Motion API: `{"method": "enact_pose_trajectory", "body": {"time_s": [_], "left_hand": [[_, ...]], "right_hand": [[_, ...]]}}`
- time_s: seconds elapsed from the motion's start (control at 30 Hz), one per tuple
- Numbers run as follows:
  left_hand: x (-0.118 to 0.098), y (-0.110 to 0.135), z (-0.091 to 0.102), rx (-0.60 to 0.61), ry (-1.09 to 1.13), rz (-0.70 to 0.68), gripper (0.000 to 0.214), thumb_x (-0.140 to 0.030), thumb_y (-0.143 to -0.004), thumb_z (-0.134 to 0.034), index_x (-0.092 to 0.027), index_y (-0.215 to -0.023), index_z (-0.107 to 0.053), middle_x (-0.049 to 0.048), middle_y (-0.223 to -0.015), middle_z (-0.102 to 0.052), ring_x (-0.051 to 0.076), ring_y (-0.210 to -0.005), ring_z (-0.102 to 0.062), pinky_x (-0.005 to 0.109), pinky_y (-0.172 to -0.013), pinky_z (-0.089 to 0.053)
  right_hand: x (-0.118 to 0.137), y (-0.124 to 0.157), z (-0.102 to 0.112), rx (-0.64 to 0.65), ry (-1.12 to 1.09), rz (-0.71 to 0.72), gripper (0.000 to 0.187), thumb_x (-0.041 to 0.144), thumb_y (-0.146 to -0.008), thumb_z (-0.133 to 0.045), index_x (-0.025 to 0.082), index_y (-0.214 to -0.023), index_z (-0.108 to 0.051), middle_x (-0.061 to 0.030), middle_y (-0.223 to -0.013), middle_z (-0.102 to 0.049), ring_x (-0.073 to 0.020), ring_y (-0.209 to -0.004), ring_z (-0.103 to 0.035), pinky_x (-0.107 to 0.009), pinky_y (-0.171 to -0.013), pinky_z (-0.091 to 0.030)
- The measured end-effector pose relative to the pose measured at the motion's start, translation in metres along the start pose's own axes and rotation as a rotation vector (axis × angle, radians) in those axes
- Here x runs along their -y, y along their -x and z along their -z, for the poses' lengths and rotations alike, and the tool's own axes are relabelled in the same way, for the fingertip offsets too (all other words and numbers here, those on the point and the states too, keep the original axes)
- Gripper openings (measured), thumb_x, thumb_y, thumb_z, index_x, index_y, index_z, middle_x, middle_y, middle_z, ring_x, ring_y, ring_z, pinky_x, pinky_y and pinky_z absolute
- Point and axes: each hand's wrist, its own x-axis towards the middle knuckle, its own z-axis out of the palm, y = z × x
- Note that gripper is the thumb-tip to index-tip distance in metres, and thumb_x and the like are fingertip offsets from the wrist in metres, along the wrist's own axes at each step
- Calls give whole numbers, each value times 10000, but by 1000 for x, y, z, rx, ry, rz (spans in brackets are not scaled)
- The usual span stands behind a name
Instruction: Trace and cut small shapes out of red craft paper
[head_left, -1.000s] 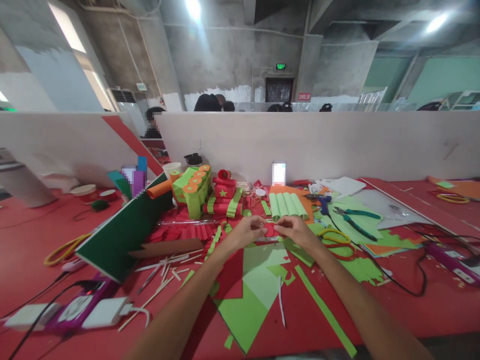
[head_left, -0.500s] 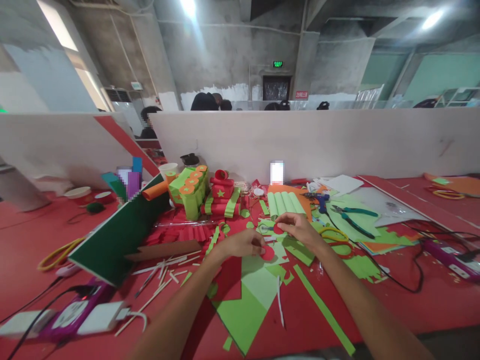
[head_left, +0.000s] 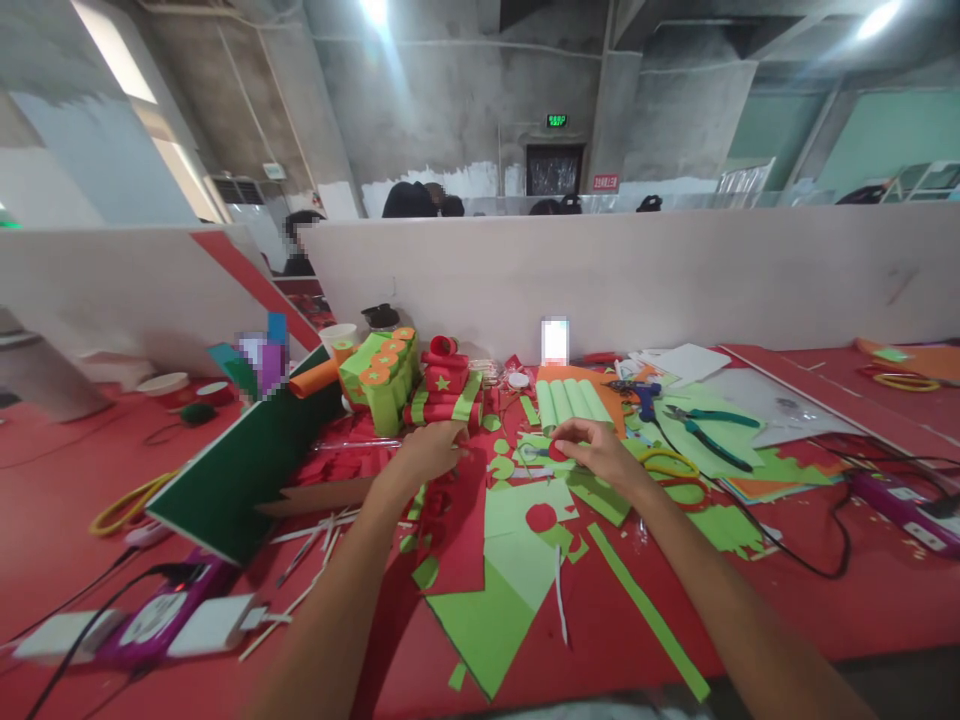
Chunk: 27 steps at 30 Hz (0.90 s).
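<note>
My right hand point(head_left: 592, 450) pinches a small red paper disc point(head_left: 556, 451) between thumb and fingertips, just in front of the pale green paper rolls point(head_left: 574, 404). My left hand point(head_left: 435, 450) is over the red paper pieces at the centre left, near the red-and-green rolled paper model point(head_left: 444, 402). Its fingers are bent and slightly apart, partly turned away, with nothing visible in them. Another red paper disc point(head_left: 541, 517) lies on the light green paper point(head_left: 517, 545) between my forearms. Several green paper circles point(head_left: 502, 467) lie between the hands.
Green-handled pliers point(head_left: 716, 435), yellow-handled scissors point(head_left: 670, 463) and a blue glue gun point(head_left: 646, 398) lie to the right. A dark green board point(head_left: 247, 465) leans at the left, with wooden sticks point(head_left: 324, 545) beside it. Purple power strips point(head_left: 904, 505) with cords lie on both sides.
My left hand has let go of the red paper disc, which now lies on the light green paper, and has moved left and away from me. The right hand stays nearly in place.
</note>
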Motion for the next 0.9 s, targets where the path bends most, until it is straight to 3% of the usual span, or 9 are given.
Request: {"method": "enact_pose_trajectory", "body": {"time_s": [0.1, 0.2, 0.4, 0.57, 0.63, 0.8, 0.9], "left_hand": [[7, -1, -6, 68, -73, -26, 386, -341, -786, -644, -246, -1157, -600, 83, -1215, -660, 299, -1033, -637, 359, -806, -468], [6, -3, -14, 73, -118, -91, 465, -267, -746, -677, -204, -1198, -590, 116, -1228, -648, 303, -1105, -601, 350, -839, -463], [2, -4, -9, -71, -118, -144, 142, -252, -794, -605, -204, -914, -665, 98, -954, -696, 297, -1026, -585, 355, -828, -424], [-7, 3, 11, -37, 281, -202, 95, -265, -818, -498, -195, -787, -555, 15, -749, -581, 184, -683, -530, 288, -622, -383], [-10, 8, 18, 2, 497, -266, 109, -268, -812, -487, -195, -731, -499, -13, -704, -506, 153, -639, -474, 266, -587, -367], [-17, 20, 22, 159, 1073, -297, 179, -337, -800, -585, -197, -779, -476, -41, -677, -434, 98, -576, -431, 204, -528, -373], [-21, 26, 21, 269, 1246, -273, 285, -384, -748, -683, -207, -864, -492, -58, -645, -423, 79, -503, -424, 194, -473, -379]], "right_hand": [[-3, 0, -2, 15, -3, 9, 200, 336, -783, -674, 192, -921, -692, -35, -870, -686, -186, -785, -621, -281, -659, -479], [-4, 0, -4, 33, -10, 29, 217, 344, -784, -686, 195, -941, -683, -31, -895, -678, -175, -778, -614, -280, -664, -476], [2, 2, -5, 96, -48, 13, 256, 414, -765, -734, 177, -833, -663, -12, -750, -651, -152, -659, -582, -260, -585, -438], [7, 3, -4, 118, -45, 10, 337, 493, -758, -739, 170, -756, -640, 3, -662, -616, -126, -579, -519, -241, -526, -387], [7, 3, -4, 128, -36, 8, 349, 505, -767, -727, 167, -746, -644, 5, -643, -608, -122, -566, -510, -240, -520, -380], [8, 4, -4, 149, -17, 12, 350, 506, -814, -672, 161, -756, -663, 5, -632, -599, -118, -561, -501, -235, -508, -372], [7, 4, -3, 157, -29, 11, 328, 487, -821, -668, 160, -830, -688, -11, -680, -628, -130, -597, -533, -236, -519, -391]]}}
